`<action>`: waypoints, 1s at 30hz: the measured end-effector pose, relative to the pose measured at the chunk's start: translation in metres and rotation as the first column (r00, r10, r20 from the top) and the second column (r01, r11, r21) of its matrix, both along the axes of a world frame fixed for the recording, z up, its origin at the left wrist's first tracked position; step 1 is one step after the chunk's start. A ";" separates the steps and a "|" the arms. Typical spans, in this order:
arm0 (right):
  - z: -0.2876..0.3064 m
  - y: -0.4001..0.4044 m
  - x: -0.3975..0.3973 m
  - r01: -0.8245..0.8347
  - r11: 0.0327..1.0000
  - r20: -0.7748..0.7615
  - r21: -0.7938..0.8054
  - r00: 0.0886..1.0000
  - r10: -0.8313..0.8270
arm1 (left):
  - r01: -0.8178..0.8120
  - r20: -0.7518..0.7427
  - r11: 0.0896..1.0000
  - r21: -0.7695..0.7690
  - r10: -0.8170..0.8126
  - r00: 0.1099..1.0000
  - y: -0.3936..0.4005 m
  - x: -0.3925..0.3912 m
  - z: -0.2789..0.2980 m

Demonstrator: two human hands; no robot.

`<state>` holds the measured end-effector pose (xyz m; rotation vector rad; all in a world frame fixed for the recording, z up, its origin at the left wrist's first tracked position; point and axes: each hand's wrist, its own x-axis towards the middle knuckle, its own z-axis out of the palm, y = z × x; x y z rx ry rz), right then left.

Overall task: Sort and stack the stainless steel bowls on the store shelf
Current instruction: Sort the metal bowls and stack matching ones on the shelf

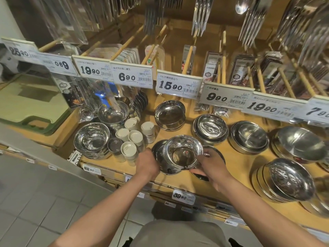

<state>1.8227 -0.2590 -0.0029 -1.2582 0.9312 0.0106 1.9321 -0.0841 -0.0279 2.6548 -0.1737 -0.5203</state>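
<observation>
A small shiny steel bowl (183,151) is tilted over other steel bowls (160,157) near the front of the wooden shelf (194,182). My left hand (147,162) grips the left rim of these bowls. My right hand (211,166) holds the small bowl's right rim, and a dark bowl (216,154) lies partly hidden under it. More bowl stacks stand around: one at the left (91,138), one behind it (113,113), one at the middle back (170,114), others to the right (211,128) (249,138) (300,144) (288,179).
Several white-capped shaker jars (131,139) stand just left of my left hand. Price tags (178,85) hang on a rail above the bowls, with packed cutlery (201,16) on hooks behind. A green board (26,104) lies far left. The shelf's front edge carries small labels (183,196).
</observation>
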 end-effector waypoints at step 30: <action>-0.014 0.038 0.017 -0.499 0.616 -0.418 -0.609 0.862 0.286 | -0.050 0.106 0.956 -0.288 0.083 0.991 0.013 -0.003 0.012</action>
